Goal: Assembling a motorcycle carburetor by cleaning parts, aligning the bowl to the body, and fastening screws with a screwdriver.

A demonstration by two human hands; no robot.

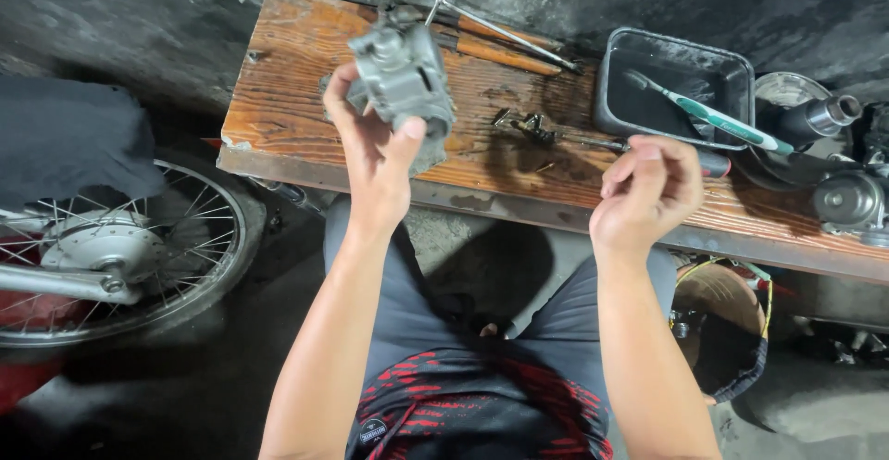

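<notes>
**Carburetor Held Above Tabletop: Drop Risk**

The left hand (375, 150) grasps the grey carburetor (403, 80) with its fingers, raised above the wooden tabletop (296, 99). The right hand (648, 191) is loosely curled and holds nothing, right of the carburetor. Likely risk: a 1-handed grip may slip, dropping the part onto the tabletop.

A spoked wheel (120, 256) stands left of the plank (278, 99); a toothbrush (713, 117) lies in the black tray (681, 52).

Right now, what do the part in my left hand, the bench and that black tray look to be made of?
The part in the left hand looks like cast metal: dull grey, matte, with blocky moulded shapes. The bench is wood, with orange-brown grain and a worn, stained top. The tray is glossy black, probably plastic, though coated metal is possible.
</notes>
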